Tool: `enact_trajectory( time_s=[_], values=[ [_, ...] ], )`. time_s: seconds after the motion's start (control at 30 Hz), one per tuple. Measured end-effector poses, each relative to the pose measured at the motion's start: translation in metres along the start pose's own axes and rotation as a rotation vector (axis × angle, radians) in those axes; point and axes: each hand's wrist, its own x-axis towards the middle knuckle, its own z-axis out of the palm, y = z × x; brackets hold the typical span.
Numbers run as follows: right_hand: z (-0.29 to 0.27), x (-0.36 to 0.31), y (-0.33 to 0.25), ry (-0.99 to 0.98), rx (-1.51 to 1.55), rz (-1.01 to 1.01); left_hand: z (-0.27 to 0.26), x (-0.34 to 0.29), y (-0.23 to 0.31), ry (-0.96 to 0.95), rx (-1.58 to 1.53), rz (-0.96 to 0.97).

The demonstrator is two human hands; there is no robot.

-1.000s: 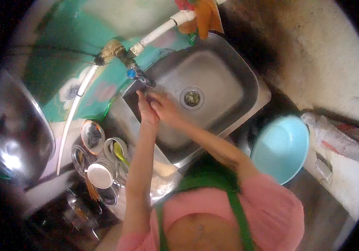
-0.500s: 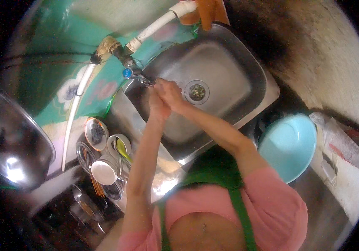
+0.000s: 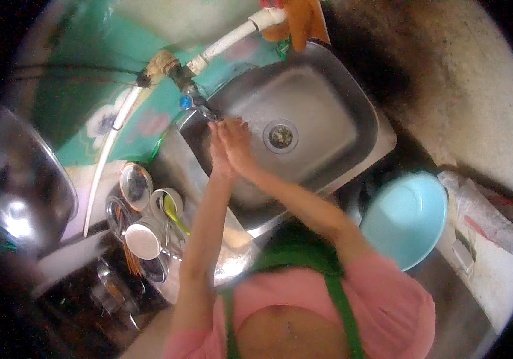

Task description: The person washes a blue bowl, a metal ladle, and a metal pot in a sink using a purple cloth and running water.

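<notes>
Under the chrome faucet (image 3: 207,112) with its blue cap, my two hands are pressed against each other over the left part of the steel sink (image 3: 322,119). My right hand (image 3: 238,146) lies along the other one with its fingers stretched toward the spout. Partly hidden behind it is my left hand (image 3: 217,154), whose visible fingers are also straight. No object shows in either hand. To the right of my hands, green and pale scraps sit in the sink's round drain (image 3: 280,137).
Left of the sink stand stacked cups (image 3: 144,239), a bowl holding a green spoon (image 3: 174,210) and other dishes. A large metal basin (image 3: 32,179) is at the far left. A light-blue plastic basin (image 3: 409,224) stands at the right. Orange rubber gloves (image 3: 298,24) hang behind the sink.
My right hand was bent over the left; now the hands lie flatter together with fingers straighter. They stay by the faucet. The whole view has shifted slightly.
</notes>
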Motion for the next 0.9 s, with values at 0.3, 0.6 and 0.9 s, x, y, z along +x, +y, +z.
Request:
enact_trajectory(
  time_s=[0.3, 0.6, 0.9],
  values=[
    [-0.081, 0.007, -0.013, 0.174, -0.480, -0.351, 0.035, -0.085, 0.007, 0.541, 0.482, -0.100],
    [-0.096, -0.016, -0.186, -0.184, 0.208, -0.429, 0.008, -0.158, 0.030, 0.669, 0.030, -0.088],
    [-0.045, -0.218, -0.140, -0.497, 0.644, 0.348, 0.043, -0.270, -0.045, 0.500, 0.527, 0.315]
  ],
)
